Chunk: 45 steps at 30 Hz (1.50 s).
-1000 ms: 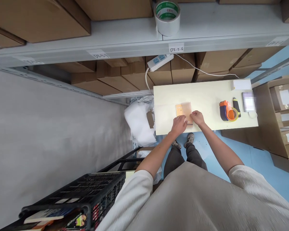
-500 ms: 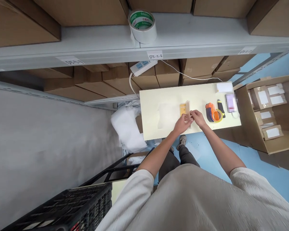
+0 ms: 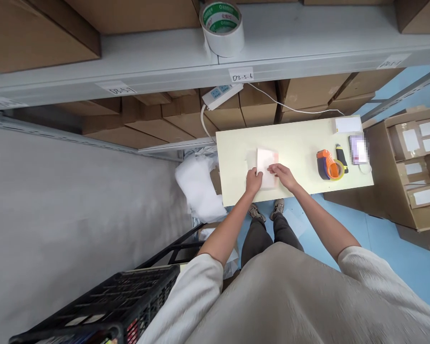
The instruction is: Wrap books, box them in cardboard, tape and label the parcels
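Head view, looking steeply down.

Pale pink flat rectangular packet lies flat on the cream rectangular desk, in the left half and close to the near edge. A faint translucent sheet shows under it on its left side.

Left hand is at the packet's near-left corner with its fingers curled against the edge. Too small to tell whether they pinch it or only rest there.

Right hand is laid out flat, fingers spread and pressing down on the packet's near-right part, with nothing clasped.

Toward the desk's right edge:
- orange and dark blue tape dispenser
- small black and yellow tool just beside it
- a blurred flat device
- white flat card at the far-right corner

White power strip hangs off the grey metal shelf beyond the desk's far edge. White tape roll with a green-printed core stands on top of that shelf. Brown cardboard boxes are stacked beneath it.

White foam wrap bundle lies on the floor off the desk's left edge. Black plastic lattice crate is near the person's left elbow.
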Motion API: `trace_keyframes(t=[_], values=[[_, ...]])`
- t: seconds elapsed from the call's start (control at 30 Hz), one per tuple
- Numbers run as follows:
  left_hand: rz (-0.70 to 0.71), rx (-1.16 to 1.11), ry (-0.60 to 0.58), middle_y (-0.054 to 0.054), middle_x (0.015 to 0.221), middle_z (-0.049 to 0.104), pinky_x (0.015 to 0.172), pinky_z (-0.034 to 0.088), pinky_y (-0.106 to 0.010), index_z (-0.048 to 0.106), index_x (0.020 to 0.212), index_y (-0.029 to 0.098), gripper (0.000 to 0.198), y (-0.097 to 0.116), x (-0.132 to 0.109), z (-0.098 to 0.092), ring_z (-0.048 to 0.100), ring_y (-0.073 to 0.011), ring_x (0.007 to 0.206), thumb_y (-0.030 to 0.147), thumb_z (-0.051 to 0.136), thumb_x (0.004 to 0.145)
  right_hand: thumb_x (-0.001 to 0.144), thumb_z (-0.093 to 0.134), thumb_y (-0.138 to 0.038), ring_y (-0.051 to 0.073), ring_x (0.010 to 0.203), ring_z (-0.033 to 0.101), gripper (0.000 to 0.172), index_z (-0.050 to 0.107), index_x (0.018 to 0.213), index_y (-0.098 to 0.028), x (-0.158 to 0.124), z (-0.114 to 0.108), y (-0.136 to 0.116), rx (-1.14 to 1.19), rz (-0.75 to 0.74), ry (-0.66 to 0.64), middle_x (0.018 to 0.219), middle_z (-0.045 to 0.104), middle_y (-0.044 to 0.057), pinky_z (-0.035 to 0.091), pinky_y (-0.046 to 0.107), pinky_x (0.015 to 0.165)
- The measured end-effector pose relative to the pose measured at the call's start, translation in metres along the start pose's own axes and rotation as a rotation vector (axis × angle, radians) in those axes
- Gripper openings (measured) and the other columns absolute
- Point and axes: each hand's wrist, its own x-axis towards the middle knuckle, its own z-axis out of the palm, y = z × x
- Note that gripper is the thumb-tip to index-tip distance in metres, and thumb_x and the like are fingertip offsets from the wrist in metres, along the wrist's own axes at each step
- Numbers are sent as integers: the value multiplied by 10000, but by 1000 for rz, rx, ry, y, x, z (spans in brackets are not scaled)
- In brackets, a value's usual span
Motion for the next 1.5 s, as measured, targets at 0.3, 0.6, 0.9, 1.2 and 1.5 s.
trace_keyframes(t=[0.3,0.6,0.9,1.2,1.5], values=[[-90,39,26,-110,1160,743,1016,556,-420,622,1219,225,288,-22,14,0,723,-285,1091,228,646,932,927,648,-591,268,1182,704,377,761,1053,-254,7,22,17,-139,-64,19,1190,799,64,522,448,1119],[116,58,29,-118,1293,704,1115,550,-454,612,1300,232,374,-34,-14,-10,697,-265,1185,152,581,937,904,543,-369,290,1201,671,294,738,1064,-218,-3,4,38,-315,-64,360,1271,735,138,531,481,1115],[142,-65,-203,-122,1523,658,1135,575,-429,613,1433,241,487,-27,-23,-4,651,-280,1382,197,625,948,875,536,-355,289,1276,630,371,712,1166,-208,7,-12,48,-405,-47,378,1348,703,144,504,492,1149],[303,46,-261,-128,1468,680,1262,469,-451,671,1349,216,407,-17,-27,-6,622,-269,1423,154,598,954,876,562,-392,306,1295,639,372,728,1157,-215,-30,-38,25,-377,-16,452,1400,694,156,530,502,1115],[323,131,-232,-130,1419,694,1245,473,-465,689,1295,209,379,3,-39,-9,637,-275,1390,126,571,945,810,610,-368,318,1115,717,359,758,1079,-183,-82,-127,3,-296,-25,683,1194,764,165,555,533,1081]])
